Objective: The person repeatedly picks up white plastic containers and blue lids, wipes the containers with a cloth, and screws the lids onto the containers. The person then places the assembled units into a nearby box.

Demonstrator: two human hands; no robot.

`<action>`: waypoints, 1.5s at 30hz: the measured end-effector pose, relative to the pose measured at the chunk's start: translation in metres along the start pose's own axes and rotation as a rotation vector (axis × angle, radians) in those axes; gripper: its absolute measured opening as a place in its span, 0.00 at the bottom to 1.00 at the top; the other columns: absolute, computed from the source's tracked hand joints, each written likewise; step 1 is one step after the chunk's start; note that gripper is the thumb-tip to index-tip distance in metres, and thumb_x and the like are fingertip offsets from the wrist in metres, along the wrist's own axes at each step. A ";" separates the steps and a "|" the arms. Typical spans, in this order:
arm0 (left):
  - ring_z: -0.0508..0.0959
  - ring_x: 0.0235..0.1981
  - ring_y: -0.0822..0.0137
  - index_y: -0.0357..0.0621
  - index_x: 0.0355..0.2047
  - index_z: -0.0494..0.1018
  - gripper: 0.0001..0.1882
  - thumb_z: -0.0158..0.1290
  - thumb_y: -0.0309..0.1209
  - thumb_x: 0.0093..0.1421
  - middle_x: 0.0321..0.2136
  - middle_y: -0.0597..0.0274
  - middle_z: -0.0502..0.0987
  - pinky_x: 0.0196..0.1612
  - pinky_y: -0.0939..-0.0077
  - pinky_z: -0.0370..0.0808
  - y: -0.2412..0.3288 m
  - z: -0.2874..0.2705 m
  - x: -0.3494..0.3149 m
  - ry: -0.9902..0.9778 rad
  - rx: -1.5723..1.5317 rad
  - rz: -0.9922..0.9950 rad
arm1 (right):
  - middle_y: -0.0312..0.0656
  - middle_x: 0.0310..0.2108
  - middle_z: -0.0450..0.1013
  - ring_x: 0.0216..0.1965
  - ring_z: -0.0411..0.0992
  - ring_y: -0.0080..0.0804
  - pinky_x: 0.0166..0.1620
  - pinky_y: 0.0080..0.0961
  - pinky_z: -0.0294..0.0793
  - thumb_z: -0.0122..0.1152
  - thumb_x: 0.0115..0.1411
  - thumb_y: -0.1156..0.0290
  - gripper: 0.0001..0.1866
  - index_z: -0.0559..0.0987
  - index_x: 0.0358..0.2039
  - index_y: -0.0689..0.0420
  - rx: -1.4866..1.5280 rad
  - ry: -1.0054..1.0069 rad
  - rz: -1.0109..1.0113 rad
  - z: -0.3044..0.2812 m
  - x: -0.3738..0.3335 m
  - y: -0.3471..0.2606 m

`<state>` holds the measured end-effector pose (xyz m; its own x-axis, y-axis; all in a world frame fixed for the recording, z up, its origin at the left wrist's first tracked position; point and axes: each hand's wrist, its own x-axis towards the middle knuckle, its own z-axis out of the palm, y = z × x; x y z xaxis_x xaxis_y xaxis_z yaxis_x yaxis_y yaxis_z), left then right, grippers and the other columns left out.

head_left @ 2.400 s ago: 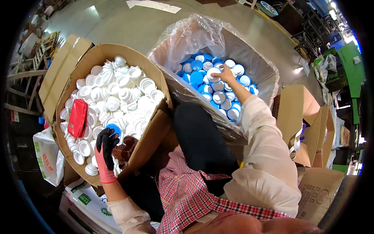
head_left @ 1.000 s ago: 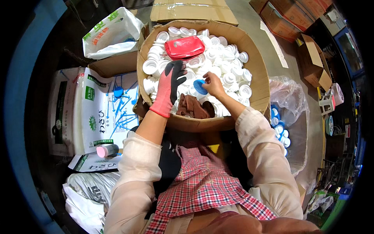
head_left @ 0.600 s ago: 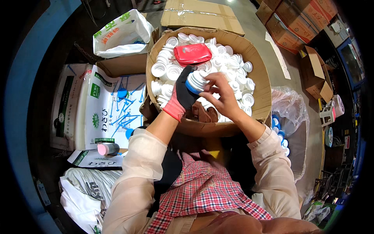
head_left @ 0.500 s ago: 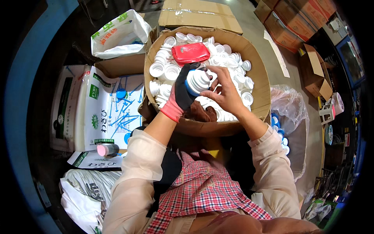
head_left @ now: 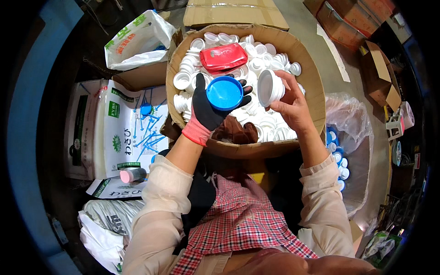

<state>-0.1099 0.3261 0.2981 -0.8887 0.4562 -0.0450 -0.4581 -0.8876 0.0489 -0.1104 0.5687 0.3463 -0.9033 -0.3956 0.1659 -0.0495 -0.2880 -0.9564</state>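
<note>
My left hand, in a black and pink glove, cradles a round blue cap, its hollow side facing up. To the right, the fingers and thumb of my bare right hand grip a white stepped plastic cap, tilted on its side. A gap separates the two caps. Both hands are above a big cardboard box of similar white caps. A red pouch lies on the heap, just beyond the blue cap. Dark brown cloth rests at the box's near side.
At left, thin blue plastic pieces lie on a printed sheet, near a pink-topped bottle. A white bag stands behind them. On the right, a plastic-lined box holds blue-and-white caps. More cartons are stacked far right.
The white cap has come out of the blue one. My right hand has carried it right, and the blue cap now shows its open inside in my left hand.
</note>
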 end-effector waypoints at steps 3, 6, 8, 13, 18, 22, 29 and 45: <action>0.60 0.63 0.27 0.37 0.62 0.59 0.49 0.38 0.71 0.60 0.62 0.34 0.60 0.61 0.24 0.59 -0.007 0.001 0.004 -0.013 0.061 0.006 | 0.45 0.56 0.67 0.55 0.68 0.35 0.52 0.32 0.76 0.79 0.46 0.69 0.42 0.67 0.61 0.52 -0.025 0.000 0.020 -0.004 -0.010 -0.002; 0.60 0.65 0.33 0.36 0.65 0.56 0.50 0.40 0.70 0.60 0.64 0.38 0.60 0.61 0.32 0.63 -0.014 0.002 0.008 -0.001 0.251 0.016 | 0.43 0.52 0.71 0.53 0.70 0.34 0.56 0.33 0.72 0.79 0.46 0.69 0.42 0.68 0.61 0.53 0.064 0.008 0.087 -0.010 -0.017 -0.007; 0.66 0.60 0.32 0.38 0.62 0.59 0.48 0.35 0.71 0.61 0.58 0.36 0.65 0.58 0.30 0.67 -0.020 0.001 0.010 0.037 0.374 0.079 | 0.41 0.53 0.70 0.53 0.70 0.33 0.56 0.32 0.72 0.78 0.46 0.70 0.41 0.68 0.60 0.53 -0.076 -0.041 0.037 -0.014 -0.019 -0.011; 0.78 0.52 0.58 0.36 0.61 0.62 0.29 0.58 0.32 0.62 0.55 0.49 0.74 0.56 0.63 0.76 -0.031 -0.009 0.010 -0.039 1.753 0.764 | 0.41 0.63 0.61 0.60 0.63 0.33 0.54 0.31 0.70 0.75 0.47 0.67 0.34 0.73 0.56 0.50 -0.377 -0.368 -0.029 -0.002 -0.028 -0.009; 0.73 0.56 0.54 0.37 0.60 0.64 0.24 0.48 0.34 0.65 0.57 0.47 0.71 0.60 0.57 0.69 -0.037 -0.018 0.021 -0.011 0.477 0.175 | 0.40 0.60 0.65 0.59 0.66 0.35 0.54 0.31 0.69 0.75 0.48 0.63 0.33 0.74 0.55 0.52 -0.493 -0.457 -0.044 0.008 -0.030 -0.007; 0.65 0.64 0.48 0.36 0.66 0.57 0.42 0.40 0.59 0.65 0.63 0.41 0.64 0.68 0.49 0.58 -0.033 -0.023 0.022 -0.056 0.757 -0.025 | 0.40 0.55 0.69 0.57 0.67 0.33 0.56 0.31 0.68 0.74 0.48 0.63 0.33 0.74 0.55 0.55 -0.449 -0.542 -0.016 -0.013 -0.023 -0.018; 0.75 0.55 0.59 0.41 0.66 0.50 0.48 0.68 0.32 0.53 0.56 0.49 0.72 0.60 0.61 0.72 -0.029 -0.017 -0.001 -0.035 1.736 0.348 | 0.42 0.57 0.67 0.59 0.65 0.38 0.61 0.34 0.63 0.76 0.43 0.64 0.34 0.76 0.54 0.54 -0.215 -0.473 -0.042 -0.026 -0.022 -0.015; 0.62 0.64 0.37 0.39 0.66 0.56 0.35 0.41 0.54 0.69 0.64 0.34 0.59 0.65 0.32 0.57 -0.025 0.011 -0.005 -0.249 0.273 0.022 | 0.44 0.54 0.68 0.56 0.67 0.37 0.56 0.33 0.69 0.77 0.40 0.75 0.40 0.71 0.57 0.51 0.210 -0.077 0.006 -0.023 -0.019 -0.005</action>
<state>-0.0942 0.3469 0.3078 -0.8602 0.4685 0.2014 -0.3966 -0.8629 0.3132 -0.1032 0.5981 0.3427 -0.8679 -0.4608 0.1856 0.0528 -0.4572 -0.8878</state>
